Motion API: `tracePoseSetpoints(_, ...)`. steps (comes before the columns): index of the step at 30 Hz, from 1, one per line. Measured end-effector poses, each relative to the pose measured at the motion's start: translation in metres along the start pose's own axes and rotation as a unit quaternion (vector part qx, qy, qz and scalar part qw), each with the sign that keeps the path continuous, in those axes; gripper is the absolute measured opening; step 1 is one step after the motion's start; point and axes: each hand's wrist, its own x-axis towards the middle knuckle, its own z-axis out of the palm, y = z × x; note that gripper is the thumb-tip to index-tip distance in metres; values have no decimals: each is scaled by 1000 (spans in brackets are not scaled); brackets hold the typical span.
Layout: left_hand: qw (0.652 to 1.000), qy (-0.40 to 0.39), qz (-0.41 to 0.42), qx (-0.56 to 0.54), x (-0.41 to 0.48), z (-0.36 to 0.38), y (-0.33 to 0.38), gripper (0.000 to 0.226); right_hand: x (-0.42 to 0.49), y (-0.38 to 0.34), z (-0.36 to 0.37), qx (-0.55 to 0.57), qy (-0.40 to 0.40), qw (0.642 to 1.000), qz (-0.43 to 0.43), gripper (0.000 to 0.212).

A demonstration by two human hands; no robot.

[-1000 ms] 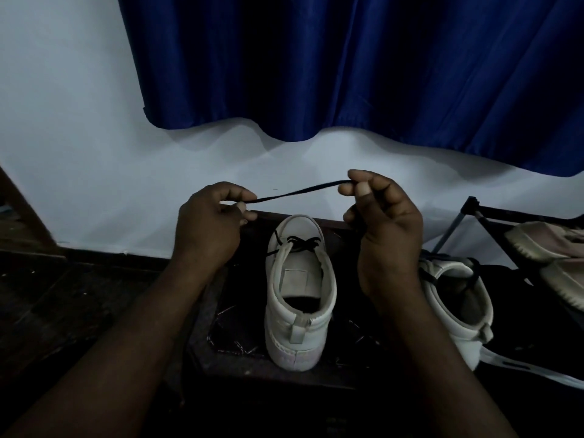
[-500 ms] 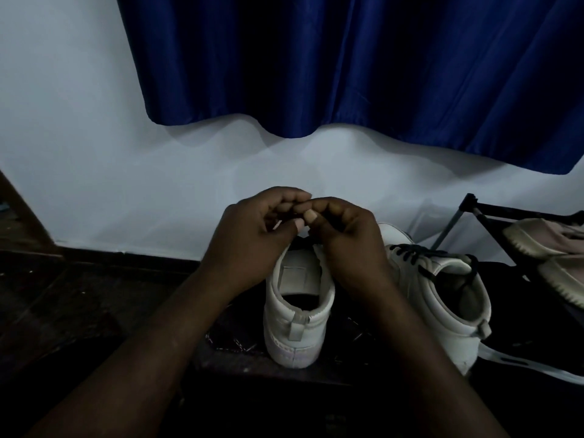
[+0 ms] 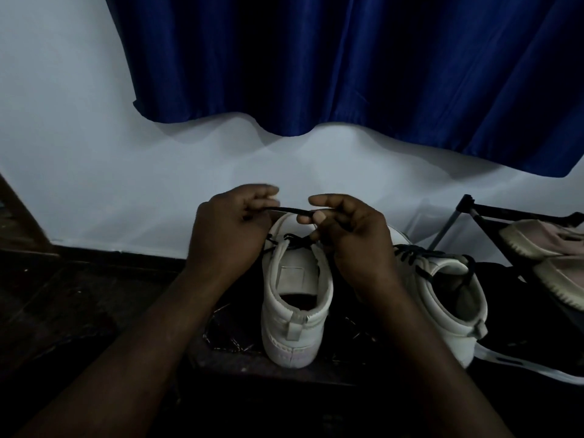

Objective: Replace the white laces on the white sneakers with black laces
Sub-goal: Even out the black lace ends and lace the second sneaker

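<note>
Left grip point(image 3: 228, 230), right grip point(image 3: 349, 240): tight pinches.

Two white sneakers point(image 3: 297, 330) point(image 3: 455, 339), two black laces point(image 3: 290, 211) point(image 3: 410, 251), two hands point(image 3: 227, 235) point(image 3: 350, 245), two tan shoes point(image 3: 537, 240) point(image 3: 565, 276), one blue curtain point(image 3: 347, 58).

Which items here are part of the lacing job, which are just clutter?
In the job: black lace, pinched by left hand and right hand; middle sneaker; laced sneaker beside it.
Lying about: blue curtain; beige shoes; black rack.
</note>
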Motion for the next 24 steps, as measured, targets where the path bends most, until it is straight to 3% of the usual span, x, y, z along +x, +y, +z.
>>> tracePoseSetpoints(2,998,-51,30,-14,-3,1,5,50,0,-1,0,-8,23,1000,-2,13)
tracePoseSetpoints(5,992,-101,77,-11,-10,6,10,40,0,-1,0,1,39,999,-14,17)
tracePoseSetpoints(9,987,-64,133,56,-13,13,6,20,0,2,-1,13,31,999,-9,15)
tracePoseSetpoints(14,983,-28,155,98,-11,13,3,21,-3,-2,-4,23,-1,1000,9,5)
tracePoseSetpoints(17,981,-24,161,107,-11,14,3,20,-5,-6,-7,19,19,999,22,13)
tracePoseSetpoints(21,982,-35,158,93,-14,16,6,17,-13,-15,-16,-56,20,998,23,8)
tracePoseSetpoints(24,985,-29,145,92,-14,18,6,14,-25,-21,-20,-169,-25,985,25,21)
